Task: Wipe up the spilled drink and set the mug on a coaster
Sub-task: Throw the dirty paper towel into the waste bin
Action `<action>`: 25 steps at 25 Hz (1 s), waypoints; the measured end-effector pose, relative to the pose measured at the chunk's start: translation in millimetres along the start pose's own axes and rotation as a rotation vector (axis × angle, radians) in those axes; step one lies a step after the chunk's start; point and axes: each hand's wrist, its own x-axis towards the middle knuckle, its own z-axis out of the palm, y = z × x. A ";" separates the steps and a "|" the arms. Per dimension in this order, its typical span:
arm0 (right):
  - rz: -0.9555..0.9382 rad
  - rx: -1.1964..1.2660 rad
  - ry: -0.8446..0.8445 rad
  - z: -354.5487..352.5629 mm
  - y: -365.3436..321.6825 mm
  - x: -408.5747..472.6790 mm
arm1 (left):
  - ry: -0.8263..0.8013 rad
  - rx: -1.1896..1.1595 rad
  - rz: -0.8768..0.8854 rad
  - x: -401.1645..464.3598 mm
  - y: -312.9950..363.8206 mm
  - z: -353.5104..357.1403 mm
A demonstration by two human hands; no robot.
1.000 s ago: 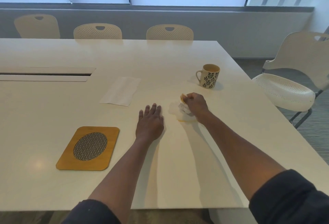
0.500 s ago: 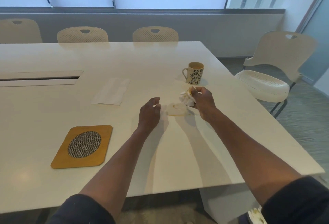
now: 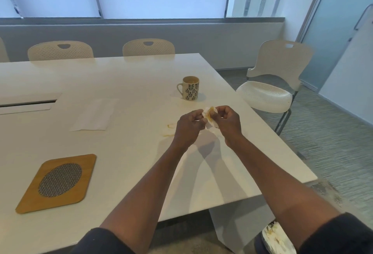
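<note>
Both hands, left hand [image 3: 188,125] and right hand [image 3: 228,121], pinched a soggy, limp tissue [image 3: 210,115] above the table [image 3: 131,84]. The mug [image 3: 190,88] stood beyond, probably rigid, best lifted by its handle.

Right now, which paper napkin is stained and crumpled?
The napkin gripped between both hands, yellow-stained and wadded; the other napkin lies flat and clean on the table.

Glossy ceramic mug [image 3: 190,88], wooden coaster [image 3: 56,183], smooth matt table [image 3: 121,152]
</note>
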 end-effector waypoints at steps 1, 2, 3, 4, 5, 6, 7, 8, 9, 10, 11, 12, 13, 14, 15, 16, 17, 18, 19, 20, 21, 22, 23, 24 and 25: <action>-0.011 -0.011 0.012 -10.5 2.9 1.5 | -0.012 0.035 0.023 1.9 1.5 10.4; -0.020 -0.017 0.019 -20.8 5.7 3.3 | -0.022 0.073 0.049 3.7 2.5 21.5; -0.028 -0.021 0.021 -31.2 8.3 4.8 | -0.018 0.111 0.064 6.3 3.2 33.2; -0.030 -0.025 0.019 -41.3 10.9 6.0 | -0.001 0.147 0.072 9.1 3.7 44.5; -0.027 -0.025 0.016 -53.8 13.5 8.1 | 0.020 0.177 0.075 12.5 4.4 58.6; -0.024 -0.022 0.009 -66.0 16.0 9.9 | 0.041 0.204 0.076 15.6 5.4 72.1; -0.022 -0.015 0.006 -78.8 18.8 11.3 | 0.056 0.226 0.076 17.9 6.2 85.9; -0.022 -0.008 0.010 -92.7 22.1 12.6 | 0.064 0.243 0.073 19.6 7.1 100.6; -0.022 0.002 0.021 -105.9 25.7 14.1 | 0.064 0.252 0.073 21.0 7.7 114.7; -0.021 0.008 0.044 -121.3 30.2 15.7 | 0.056 0.252 0.075 21.8 8.2 131.3; -0.025 0.000 0.073 -135.3 34.3 16.9 | 0.047 0.244 0.076 22.2 8.4 146.7; -0.032 -0.019 0.106 -148.7 38.5 17.5 | 0.038 0.232 0.073 21.4 8.9 161.8; -0.042 -0.042 0.138 -162.7 43.2 17.9 | 0.027 0.215 0.063 20.5 9.5 177.6; -0.052 -0.060 0.164 -175.8 47.1 18.2 | 0.017 0.200 0.056 20.0 10.2 192.5; -0.056 -0.075 0.191 -190.9 50.4 18.4 | 0.007 0.194 0.053 19.7 11.3 209.5; -0.058 -0.084 0.216 -206.7 53.0 18.3 | -0.004 0.195 0.055 19.4 12.9 226.5; -0.056 -0.076 0.233 -221.3 55.3 17.8 | -0.019 0.193 0.054 18.7 14.2 241.7; -0.051 -0.057 0.247 -236.0 57.7 16.9 | -0.039 0.182 0.048 17.7 15.1 256.4; -0.043 -0.043 0.267 -254.1 60.4 15.7 | -0.064 0.163 0.042 16.5 16.2 274.6; -0.034 -0.038 0.295 -274.1 63.8 14.1 | -0.089 0.151 0.039 14.6 17.1 294.9; -0.026 -0.042 0.321 -292.5 67.8 12.0 | -0.105 0.148 0.039 12.1 18.1 313.3; -0.019 -0.041 0.346 -310.0 72.2 9.1 | -0.120 0.148 0.041 8.7 19.6 331.2; -0.013 -0.043 0.375 -328.1 76.9 5.9 | -0.140 0.141 0.040 5.3 21.0 350.2; -0.008 -0.046 0.406 -344.6 81.7 2.8 | -0.165 0.133 0.037 2.2 22.2 368.6; 0.000 -0.051 0.443 -362.8 87.9 -1.0 | -0.195 0.135 0.033 -1.7 22.9 389.1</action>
